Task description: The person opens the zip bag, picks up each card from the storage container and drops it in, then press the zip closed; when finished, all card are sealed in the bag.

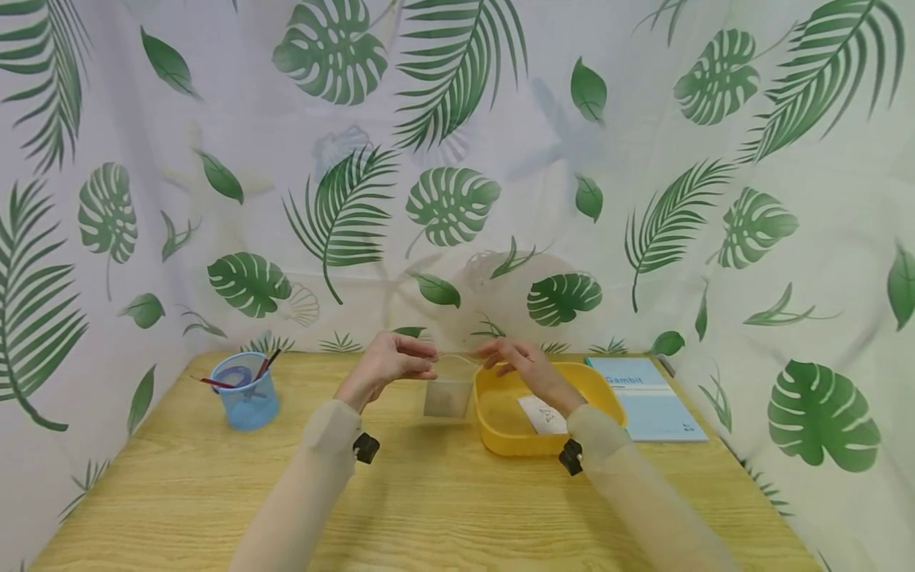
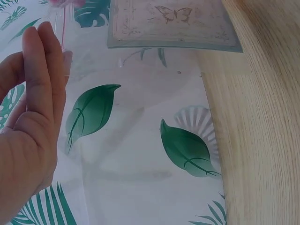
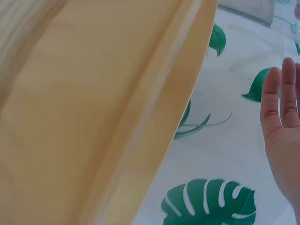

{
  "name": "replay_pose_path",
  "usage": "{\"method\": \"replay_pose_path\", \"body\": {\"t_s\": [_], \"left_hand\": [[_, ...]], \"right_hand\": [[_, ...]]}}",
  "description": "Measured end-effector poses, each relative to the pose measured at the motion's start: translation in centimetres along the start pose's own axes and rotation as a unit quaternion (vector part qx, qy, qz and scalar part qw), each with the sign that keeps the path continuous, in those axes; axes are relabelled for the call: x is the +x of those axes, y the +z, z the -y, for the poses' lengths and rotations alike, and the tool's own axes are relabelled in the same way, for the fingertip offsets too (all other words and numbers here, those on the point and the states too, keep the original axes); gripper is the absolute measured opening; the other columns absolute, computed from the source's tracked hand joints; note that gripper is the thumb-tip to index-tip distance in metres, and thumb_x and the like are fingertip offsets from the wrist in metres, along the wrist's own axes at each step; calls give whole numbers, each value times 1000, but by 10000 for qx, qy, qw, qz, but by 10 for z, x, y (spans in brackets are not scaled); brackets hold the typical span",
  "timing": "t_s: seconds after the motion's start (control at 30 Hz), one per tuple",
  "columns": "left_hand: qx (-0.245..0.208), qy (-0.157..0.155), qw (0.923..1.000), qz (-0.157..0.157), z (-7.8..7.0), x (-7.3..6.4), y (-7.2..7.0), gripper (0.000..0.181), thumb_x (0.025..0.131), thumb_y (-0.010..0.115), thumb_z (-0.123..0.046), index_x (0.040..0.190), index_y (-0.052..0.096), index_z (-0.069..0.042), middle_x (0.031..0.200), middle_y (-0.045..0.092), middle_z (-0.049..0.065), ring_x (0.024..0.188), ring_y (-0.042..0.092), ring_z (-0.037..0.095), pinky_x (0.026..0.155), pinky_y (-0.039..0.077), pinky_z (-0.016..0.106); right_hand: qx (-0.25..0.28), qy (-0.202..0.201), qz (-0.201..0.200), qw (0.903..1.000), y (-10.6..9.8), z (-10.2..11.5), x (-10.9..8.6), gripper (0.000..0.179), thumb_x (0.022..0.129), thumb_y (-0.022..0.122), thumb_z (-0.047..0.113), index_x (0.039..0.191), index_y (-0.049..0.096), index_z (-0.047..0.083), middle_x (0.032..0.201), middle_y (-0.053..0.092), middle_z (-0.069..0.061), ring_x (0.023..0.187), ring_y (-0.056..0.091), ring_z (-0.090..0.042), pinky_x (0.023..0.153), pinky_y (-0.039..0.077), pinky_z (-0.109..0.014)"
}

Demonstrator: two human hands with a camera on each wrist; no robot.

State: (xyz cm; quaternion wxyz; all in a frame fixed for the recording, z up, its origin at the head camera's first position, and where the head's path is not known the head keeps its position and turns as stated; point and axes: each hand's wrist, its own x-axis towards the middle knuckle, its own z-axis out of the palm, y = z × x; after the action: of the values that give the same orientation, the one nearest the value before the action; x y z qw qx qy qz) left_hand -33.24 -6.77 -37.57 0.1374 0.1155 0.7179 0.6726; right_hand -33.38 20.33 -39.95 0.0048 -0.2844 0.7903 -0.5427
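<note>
A clear zip bag point(image 1: 454, 368) hangs upright between both hands, just left of the yellow basket point(image 1: 500, 441). Its lower part holds a greyish card point(image 1: 448, 400), which shows a butterfly print in the left wrist view, where a red zip line point(image 2: 63, 28) also runs along the bag. My left hand point(image 1: 388, 364) pinches the upper left corner between thumb and fingers. At the upper right corner, my right hand point(image 1: 525, 367) holds the bag's edge, its forearm crossing over the basket. In the right wrist view, the right fingers point(image 3: 288, 101) look nearly straight, partly cut off by the frame.
A white card with a drawing point(image 1: 542, 415) lies inside the basket. Right of it lies a light blue notebook point(image 1: 661, 413). A blue mesh pen holder point(image 1: 250, 401) with pens and a roll of tape stands at the left. A leaf-patterned curtain point(image 1: 457, 270) backs the wooden table point(image 1: 443, 508).
</note>
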Motion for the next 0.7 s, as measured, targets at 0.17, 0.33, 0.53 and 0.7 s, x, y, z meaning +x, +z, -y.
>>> {"method": "replay_pose_path", "body": {"t_s": [0.17, 0.33, 0.53, 0.7], "left_hand": [[-101, 78, 9999, -74, 3, 1, -1, 30, 88, 65, 9, 118, 65, 10, 117, 68, 24, 73, 73, 15, 77, 63, 29], [-205, 204, 9995, -99, 9, 1, -2, 29, 88, 65, 10, 117, 65, 12, 117, 68, 25, 74, 73, 15, 76, 63, 30], [-195, 232, 9995, -70, 9, 0, -1, 30, 88, 65, 10, 118, 65, 12, 118, 67, 26, 74, 72, 14, 76, 63, 29], [-163, 182, 9997, -93, 7, 1, 1, 30, 88, 65, 10, 118, 65, 11, 118, 67, 25, 73, 72, 13, 75, 63, 28]], "right_hand": [[-224, 293, -12, 9993, -14, -10, -10, 35, 105, 47, 24, 115, 66, -4, 109, 67, -23, 97, 66, -28, 86, 59, -47], [-423, 763, 66, 9962, -29, -27, -19, 29, 101, 57, 24, 116, 67, 2, 111, 68, -18, 101, 64, -31, 86, 59, -44], [-979, 1181, 123, 9881, -47, -36, -30, 32, 96, 64, 28, 123, 66, 10, 123, 66, -14, 112, 62, -31, 91, 57, -43], [-1582, 1205, 157, 9799, -58, -51, -34, 29, 95, 65, 16, 123, 67, 7, 123, 67, -15, 113, 62, -30, 92, 57, -43]]}}
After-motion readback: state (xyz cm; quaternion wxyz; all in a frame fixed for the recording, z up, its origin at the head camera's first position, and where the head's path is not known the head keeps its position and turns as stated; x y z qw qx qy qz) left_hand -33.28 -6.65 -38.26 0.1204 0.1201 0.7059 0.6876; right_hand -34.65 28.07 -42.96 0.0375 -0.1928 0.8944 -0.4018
